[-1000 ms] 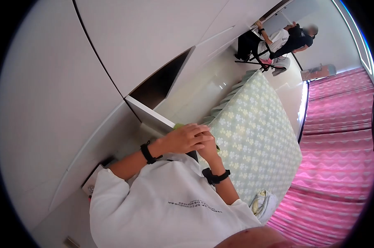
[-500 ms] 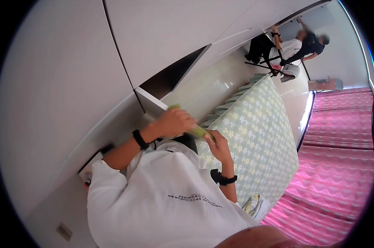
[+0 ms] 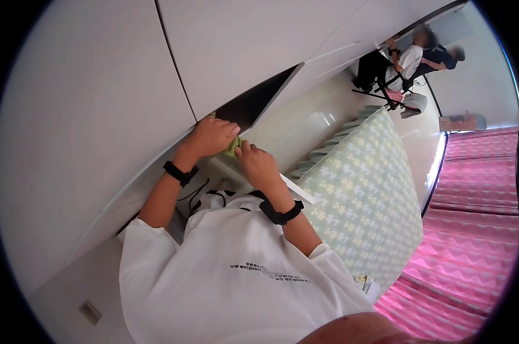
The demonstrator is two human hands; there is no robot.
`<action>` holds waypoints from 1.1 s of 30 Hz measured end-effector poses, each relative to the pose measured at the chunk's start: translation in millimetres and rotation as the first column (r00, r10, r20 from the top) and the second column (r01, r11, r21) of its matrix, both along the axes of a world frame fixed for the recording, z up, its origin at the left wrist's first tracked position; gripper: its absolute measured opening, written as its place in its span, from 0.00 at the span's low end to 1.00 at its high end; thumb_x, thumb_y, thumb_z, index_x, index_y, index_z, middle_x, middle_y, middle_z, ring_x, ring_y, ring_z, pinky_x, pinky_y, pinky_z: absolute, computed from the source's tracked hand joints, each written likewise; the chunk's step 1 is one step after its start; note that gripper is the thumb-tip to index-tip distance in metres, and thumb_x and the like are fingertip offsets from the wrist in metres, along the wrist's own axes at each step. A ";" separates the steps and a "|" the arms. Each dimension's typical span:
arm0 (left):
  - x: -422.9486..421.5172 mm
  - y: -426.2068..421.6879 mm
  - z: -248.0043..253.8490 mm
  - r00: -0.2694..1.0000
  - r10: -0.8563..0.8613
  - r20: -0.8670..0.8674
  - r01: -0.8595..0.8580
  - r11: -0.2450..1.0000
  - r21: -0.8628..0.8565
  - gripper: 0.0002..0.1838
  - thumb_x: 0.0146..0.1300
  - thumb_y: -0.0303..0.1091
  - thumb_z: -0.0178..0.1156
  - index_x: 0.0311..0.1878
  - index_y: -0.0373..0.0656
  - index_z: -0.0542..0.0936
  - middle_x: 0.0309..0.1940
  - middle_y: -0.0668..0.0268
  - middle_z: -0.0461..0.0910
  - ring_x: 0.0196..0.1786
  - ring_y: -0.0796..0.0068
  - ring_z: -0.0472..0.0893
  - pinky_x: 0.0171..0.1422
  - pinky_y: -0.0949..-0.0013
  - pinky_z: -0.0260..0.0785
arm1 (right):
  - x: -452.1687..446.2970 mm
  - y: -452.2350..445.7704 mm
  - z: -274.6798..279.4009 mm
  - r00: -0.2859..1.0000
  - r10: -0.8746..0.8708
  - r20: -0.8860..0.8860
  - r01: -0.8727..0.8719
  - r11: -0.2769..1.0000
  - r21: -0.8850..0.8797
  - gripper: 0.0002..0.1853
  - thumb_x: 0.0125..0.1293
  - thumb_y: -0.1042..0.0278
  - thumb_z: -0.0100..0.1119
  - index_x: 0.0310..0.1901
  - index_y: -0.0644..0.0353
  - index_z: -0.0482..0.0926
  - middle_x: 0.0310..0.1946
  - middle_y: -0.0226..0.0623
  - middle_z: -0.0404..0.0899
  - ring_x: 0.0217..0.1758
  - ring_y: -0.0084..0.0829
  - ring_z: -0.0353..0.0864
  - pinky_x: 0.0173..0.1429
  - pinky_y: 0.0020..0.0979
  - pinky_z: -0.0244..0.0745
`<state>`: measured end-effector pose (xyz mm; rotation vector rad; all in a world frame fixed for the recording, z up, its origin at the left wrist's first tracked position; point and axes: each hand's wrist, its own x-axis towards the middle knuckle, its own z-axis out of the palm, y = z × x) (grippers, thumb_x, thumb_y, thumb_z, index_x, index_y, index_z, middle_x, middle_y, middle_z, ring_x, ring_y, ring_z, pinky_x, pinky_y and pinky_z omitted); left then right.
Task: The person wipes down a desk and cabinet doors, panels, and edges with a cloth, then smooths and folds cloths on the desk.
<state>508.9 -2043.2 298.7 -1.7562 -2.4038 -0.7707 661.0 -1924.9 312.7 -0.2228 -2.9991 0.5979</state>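
A bunched green cloth lies between my two hands, partly hidden by them. My left hand is closed on it from the left, with a bit of green showing past its far side. Close by on the right, my right hand grips the cloth's other end, thumb and fingers pressed together. Both hands are at the near edge of a dark cabinet opening, in front of the white cabinet panels.
A white board edge sticks out beside my right forearm. To the right stands a bed with a green floral cover. Pink curtains hang beyond it. Farther back, two people are by the wall near a folding chair.
Both hands have moved away from my body toward the cabinet opening, taking the green cloth along. The cloth was stretched as a strip and is now bunched.
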 end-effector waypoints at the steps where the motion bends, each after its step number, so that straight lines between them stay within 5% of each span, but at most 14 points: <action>1: 3.0 3.1 1.9 1.000 0.005 -0.003 -0.005 1.000 -0.007 0.16 0.70 0.37 0.51 0.25 0.42 0.75 0.22 0.61 0.78 0.28 0.55 0.78 0.35 0.57 0.69 | -0.9 -0.6 -0.2 1.000 0.005 -0.003 -0.005 1.000 -0.007 0.13 0.74 0.59 0.46 0.40 0.61 0.72 0.27 0.43 0.80 0.28 0.47 0.82 0.33 0.42 0.79; 3: 8.2 10.2 5.9 0.998 0.056 0.021 -0.051 0.981 -0.186 0.19 0.71 0.39 0.48 0.24 0.43 0.75 0.20 0.60 0.78 0.25 0.54 0.78 0.33 0.55 0.69 | 0.9 5.6 2.0 0.999 0.030 0.032 -0.029 0.999 -0.018 0.12 0.75 0.60 0.45 0.41 0.62 0.70 0.28 0.44 0.80 0.29 0.47 0.82 0.34 0.44 0.79; 7: 19.1 23.0 0.8 1.000 0.016 0.011 -0.013 0.965 -0.263 0.19 0.70 0.42 0.47 0.24 0.43 0.76 0.19 0.58 0.79 0.23 0.53 0.79 0.30 0.54 0.69 | 29.4 27.7 13.8 0.993 0.088 0.080 -0.086 0.996 -0.031 0.13 0.74 0.60 0.45 0.41 0.63 0.70 0.29 0.46 0.79 0.30 0.49 0.82 0.35 0.47 0.78; 9: 30.2 35.8 0.5 0.987 -0.148 -0.066 0.119 0.938 -0.326 0.19 0.68 0.42 0.48 0.24 0.44 0.79 0.18 0.56 0.80 0.22 0.53 0.80 0.27 0.53 0.70 | 51.4 44.4 19.8 0.990 0.086 0.112 -0.075 0.993 -0.092 0.14 0.74 0.59 0.47 0.40 0.64 0.70 0.27 0.49 0.78 0.32 0.54 0.80 0.36 0.50 0.75; 16: 113.3 91.2 -7.7 0.934 -0.348 0.087 0.358 0.909 -0.211 0.23 0.66 0.42 0.50 0.16 0.45 0.79 0.17 0.55 0.80 0.21 0.53 0.81 0.26 0.55 0.71 | 139.0 88.7 43.5 0.944 -0.102 0.314 0.187 0.949 -0.253 0.11 0.70 0.64 0.58 0.38 0.65 0.74 0.27 0.51 0.79 0.30 0.55 0.77 0.36 0.44 0.72; 18: 141.3 108.8 -18.3 0.916 -0.387 0.107 0.401 0.893 -0.204 0.20 0.63 0.42 0.53 0.18 0.45 0.81 0.17 0.57 0.80 0.22 0.56 0.82 0.26 0.56 0.72 | 157.6 99.3 41.0 0.949 -0.116 0.295 0.236 0.880 -0.413 0.11 0.67 0.65 0.61 0.37 0.66 0.75 0.26 0.53 0.78 0.30 0.55 0.75 0.36 0.42 0.72; 19: 155.1 117.1 -19.3 0.913 -0.392 0.117 0.408 0.891 -0.199 0.20 0.63 0.42 0.53 0.18 0.45 0.81 0.17 0.57 0.80 0.22 0.56 0.82 0.26 0.56 0.72 | 165.8 105.1 40.9 0.941 -0.120 0.316 0.260 0.856 -0.448 0.07 0.65 0.72 0.63 0.39 0.67 0.78 0.28 0.50 0.81 0.29 0.45 0.80 0.39 0.35 0.75; 20: 169.8 124.3 -20.1 0.907 -0.409 0.102 0.421 0.892 -0.166 0.17 0.60 0.42 0.55 0.20 0.45 0.83 0.18 0.57 0.81 0.22 0.57 0.82 0.27 0.57 0.73 | 178.2 115.5 35.9 0.936 -0.122 0.330 0.268 0.854 -0.446 0.07 0.65 0.72 0.63 0.39 0.67 0.78 0.28 0.50 0.81 0.29 0.45 0.80 0.39 0.35 0.75; 23: 201.3 137.3 -15.5 0.886 -0.434 0.162 0.455 0.882 -0.122 0.13 0.55 0.41 0.58 0.22 0.45 0.84 0.20 0.58 0.82 0.23 0.59 0.83 0.28 0.59 0.74 | 207.7 142.8 20.6 0.863 -0.132 0.487 0.434 0.688 -0.582 0.10 0.61 0.80 0.65 0.44 0.71 0.81 0.34 0.38 0.86 0.42 0.20 0.81 0.52 0.28 0.78; 29: 210.2 124.7 -8.8 0.831 -0.514 0.211 0.538 0.840 -0.071 0.11 0.53 0.41 0.61 0.22 0.45 0.83 0.21 0.60 0.83 0.27 0.64 0.85 0.31 0.62 0.74 | 231.8 118.4 -1.8 0.856 -0.263 0.446 0.512 0.557 -0.654 0.10 0.59 0.83 0.65 0.44 0.71 0.81 0.41 0.36 0.85 0.47 0.22 0.81 0.57 0.29 0.77; 33: 184.9 89.6 -13.7 0.826 -0.564 -0.009 0.563 0.826 -0.036 0.07 0.58 0.38 0.59 0.32 0.47 0.81 0.27 0.68 0.82 0.33 0.69 0.84 0.37 0.65 0.73 | 221.6 98.1 -10.4 0.889 -0.337 0.309 0.455 0.585 -0.672 0.18 0.54 0.84 0.69 0.48 0.68 0.79 0.47 0.38 0.82 0.53 0.26 0.81 0.60 0.31 0.77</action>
